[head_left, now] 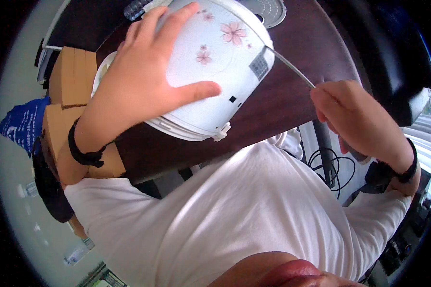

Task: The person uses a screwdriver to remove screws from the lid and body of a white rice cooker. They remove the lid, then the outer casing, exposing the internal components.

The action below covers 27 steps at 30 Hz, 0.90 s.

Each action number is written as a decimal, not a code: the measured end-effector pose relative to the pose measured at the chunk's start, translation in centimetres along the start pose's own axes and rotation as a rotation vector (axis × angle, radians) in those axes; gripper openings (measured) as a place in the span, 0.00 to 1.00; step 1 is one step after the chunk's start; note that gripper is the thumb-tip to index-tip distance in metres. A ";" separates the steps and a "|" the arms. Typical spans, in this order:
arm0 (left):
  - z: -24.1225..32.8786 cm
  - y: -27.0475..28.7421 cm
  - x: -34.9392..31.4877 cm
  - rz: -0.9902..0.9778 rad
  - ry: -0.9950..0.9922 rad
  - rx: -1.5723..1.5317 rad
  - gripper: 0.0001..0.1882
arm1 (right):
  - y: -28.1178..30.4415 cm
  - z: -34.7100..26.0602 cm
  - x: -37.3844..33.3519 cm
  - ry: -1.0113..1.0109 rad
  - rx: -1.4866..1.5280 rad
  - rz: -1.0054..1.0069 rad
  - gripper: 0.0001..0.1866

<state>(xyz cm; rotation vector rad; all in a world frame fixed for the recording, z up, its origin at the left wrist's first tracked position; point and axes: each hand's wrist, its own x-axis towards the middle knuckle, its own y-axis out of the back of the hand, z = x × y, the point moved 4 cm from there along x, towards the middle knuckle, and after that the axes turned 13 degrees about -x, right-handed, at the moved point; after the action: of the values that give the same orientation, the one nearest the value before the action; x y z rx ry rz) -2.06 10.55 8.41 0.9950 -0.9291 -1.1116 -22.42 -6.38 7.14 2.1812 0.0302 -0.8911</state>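
Observation:
A white rice cooker [210, 76] with pink flower prints lies tilted on the dark table. My left hand [139, 76] grips its curved shell with fingers spread over the far side and the thumb on the printed side. In my right hand [352, 107] is a screwdriver [294, 68], held by its handle, fingers closed round it. The thin metal shaft points away to the left, and its tip meets the cooker's right rim beside a grey label [259, 66]. Whether the tip sits in a screw or a seam, I cannot tell.
A round metal plate with holes [271, 13] lies at the far side of the dark table [316, 52]. Cardboard boxes [74, 76] and a blue bag [24, 125] stand at the left. Black cables [337, 172] hang below the table at the right.

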 end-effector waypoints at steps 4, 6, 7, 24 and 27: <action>-2.1 0.3 0.4 -0.007 0.039 -0.159 0.55 | 0.2 -0.6 0.6 -0.004 0.009 -0.020 0.19; -2.4 0.0 0.0 0.030 0.035 -0.190 0.55 | 0.1 -1.3 1.0 0.002 -0.034 0.029 0.19; -2.4 0.0 -0.1 0.049 0.030 -0.198 0.55 | 0.3 -1.7 1.6 0.006 -0.068 0.064 0.20; -1.6 -0.6 0.4 0.016 0.017 -0.301 0.53 | 0.4 -3.1 4.8 0.105 -0.211 0.177 0.20; -1.3 -0.6 0.5 0.015 0.028 -0.286 0.53 | 1.8 -3.1 4.8 0.153 -0.333 0.143 0.21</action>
<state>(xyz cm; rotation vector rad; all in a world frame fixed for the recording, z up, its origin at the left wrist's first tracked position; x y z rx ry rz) -0.95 10.21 7.47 0.7664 -0.7294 -1.1775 -16.43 -6.74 6.78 1.9079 0.0896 -0.5911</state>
